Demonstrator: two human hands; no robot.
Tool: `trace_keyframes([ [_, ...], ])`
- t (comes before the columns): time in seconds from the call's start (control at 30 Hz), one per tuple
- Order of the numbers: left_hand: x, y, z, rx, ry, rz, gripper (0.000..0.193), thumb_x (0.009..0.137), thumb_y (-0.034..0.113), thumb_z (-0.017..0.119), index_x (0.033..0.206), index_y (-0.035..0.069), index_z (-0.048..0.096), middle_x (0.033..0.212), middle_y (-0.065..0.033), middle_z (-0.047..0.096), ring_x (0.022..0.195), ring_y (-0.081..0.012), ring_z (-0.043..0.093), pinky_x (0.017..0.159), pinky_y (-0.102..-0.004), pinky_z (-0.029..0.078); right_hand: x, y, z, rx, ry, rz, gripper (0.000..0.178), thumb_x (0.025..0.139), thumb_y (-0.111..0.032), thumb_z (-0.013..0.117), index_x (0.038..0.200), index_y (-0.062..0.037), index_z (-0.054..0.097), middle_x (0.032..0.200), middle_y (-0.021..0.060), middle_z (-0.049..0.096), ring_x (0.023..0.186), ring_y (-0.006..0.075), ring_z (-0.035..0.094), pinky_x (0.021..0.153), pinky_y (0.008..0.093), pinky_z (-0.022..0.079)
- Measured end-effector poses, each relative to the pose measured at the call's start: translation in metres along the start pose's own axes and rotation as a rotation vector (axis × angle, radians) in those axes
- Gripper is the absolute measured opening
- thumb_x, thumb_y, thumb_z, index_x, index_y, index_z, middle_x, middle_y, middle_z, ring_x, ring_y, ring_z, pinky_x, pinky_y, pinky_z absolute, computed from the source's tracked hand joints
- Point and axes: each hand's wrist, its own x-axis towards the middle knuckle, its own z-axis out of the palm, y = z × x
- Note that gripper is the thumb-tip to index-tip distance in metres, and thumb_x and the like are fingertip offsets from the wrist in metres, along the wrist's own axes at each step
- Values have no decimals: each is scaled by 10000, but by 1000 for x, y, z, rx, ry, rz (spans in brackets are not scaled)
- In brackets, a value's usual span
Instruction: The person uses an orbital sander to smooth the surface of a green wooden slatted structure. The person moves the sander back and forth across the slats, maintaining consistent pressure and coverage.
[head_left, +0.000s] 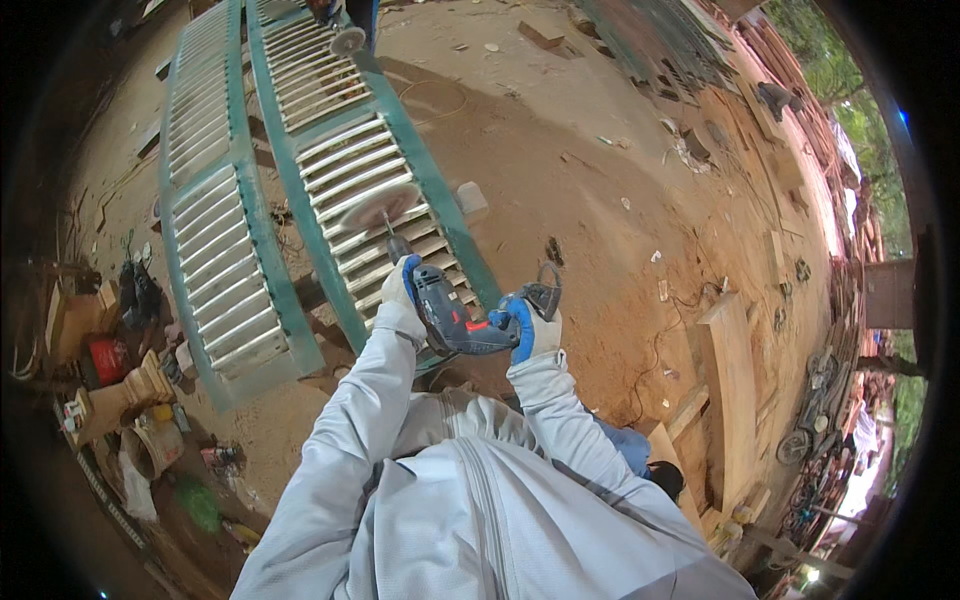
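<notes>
I hold a dark power drill with red accents in both gloved hands. My left hand, in a white and blue glove, is closed round its front part, just behind the chuck. My right hand grips the handle at the rear, next to a loop of dark cord. A round sanding disc, blurred at its edge, is fitted to the drill. It lies over the pale slats of a green-framed louvered shutter; whether it touches them I cannot tell. A second louvered shutter lies to the left.
At the far end another disc tool is over the same shutter, beside a person partly in view. Wooden boards lie at the right. A red container and a bucket stand at the left. A thin cable crosses the dirt floor.
</notes>
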Motion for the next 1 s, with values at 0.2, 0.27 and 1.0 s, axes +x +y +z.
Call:
trace_keyframes([
  [0.2,37,-14,2,-11,63,9,222,865,341,639,868,119,644,711,-94,663,566,-283,637,550,-447,559,29,7,-9,3,-17,3,137,812,5,692,900,-3,588,755,119,630,609,227,626,594,372,551],
  [0.27,46,-11,2,-42,25,-62,229,863,337,637,865,108,650,708,-99,665,562,-287,635,547,-449,558,41,16,-10,-20,-2,-17,139,805,10,692,895,-5,587,748,119,628,603,227,623,593,381,551],
  [1.0,35,-9,27,-100,-267,-57,301,871,441,601,757,165,639,703,-75,673,592,-280,633,584,-448,554,3,4,-12,29,-172,-267,320,851,87,678,1135,-31,588,872,104,666,718,206,663,667,352,578],
])
